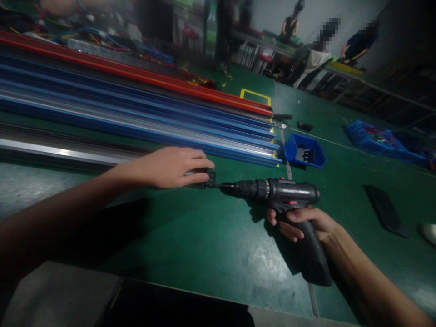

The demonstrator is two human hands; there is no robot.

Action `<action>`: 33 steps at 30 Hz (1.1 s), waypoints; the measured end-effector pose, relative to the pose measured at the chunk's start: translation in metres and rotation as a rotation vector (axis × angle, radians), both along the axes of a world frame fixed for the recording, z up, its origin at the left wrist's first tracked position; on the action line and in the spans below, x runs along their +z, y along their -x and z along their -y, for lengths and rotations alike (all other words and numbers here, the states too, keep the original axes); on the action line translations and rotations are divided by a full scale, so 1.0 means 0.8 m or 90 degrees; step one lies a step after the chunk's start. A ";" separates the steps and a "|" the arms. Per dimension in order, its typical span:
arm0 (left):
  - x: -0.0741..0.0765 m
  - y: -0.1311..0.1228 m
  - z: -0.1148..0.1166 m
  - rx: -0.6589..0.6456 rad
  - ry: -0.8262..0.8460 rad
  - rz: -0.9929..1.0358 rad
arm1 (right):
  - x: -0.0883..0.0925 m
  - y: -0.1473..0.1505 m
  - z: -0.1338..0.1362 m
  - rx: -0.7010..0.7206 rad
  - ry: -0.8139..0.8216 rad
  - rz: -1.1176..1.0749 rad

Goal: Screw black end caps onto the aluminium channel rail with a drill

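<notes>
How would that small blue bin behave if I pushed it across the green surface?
It would probably slide easily: the blue bin looks like thin plastic on a smooth green surface. It is likely light, since only a few dark parts show inside. Its low, wide shape should resist tipping, though the loose parts may shift.

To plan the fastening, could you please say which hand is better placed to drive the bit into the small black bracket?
Probably the right hand: it grips the black cordless drill, whose bit tip meets the small black bracket, which the left hand steadies.
</notes>
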State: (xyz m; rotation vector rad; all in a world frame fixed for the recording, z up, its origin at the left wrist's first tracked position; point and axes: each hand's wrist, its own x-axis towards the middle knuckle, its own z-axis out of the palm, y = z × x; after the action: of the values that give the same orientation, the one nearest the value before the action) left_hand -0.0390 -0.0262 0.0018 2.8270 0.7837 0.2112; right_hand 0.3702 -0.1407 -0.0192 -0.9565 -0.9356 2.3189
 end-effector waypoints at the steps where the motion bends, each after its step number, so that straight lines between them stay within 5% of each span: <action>1: 0.000 0.000 0.000 0.003 -0.001 -0.003 | 0.002 0.001 0.001 0.001 -0.004 0.013; 19: -0.001 0.001 -0.001 0.004 -0.006 -0.012 | 0.013 0.015 0.008 0.022 -0.087 0.125; 33: -0.002 0.001 -0.002 0.004 0.004 -0.012 | 0.004 0.012 0.009 0.013 -0.082 0.078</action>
State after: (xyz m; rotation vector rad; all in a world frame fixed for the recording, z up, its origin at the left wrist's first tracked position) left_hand -0.0395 -0.0249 0.0004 2.8248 0.7965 0.1823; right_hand 0.3608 -0.1476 -0.0159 -1.0496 -1.1340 2.2068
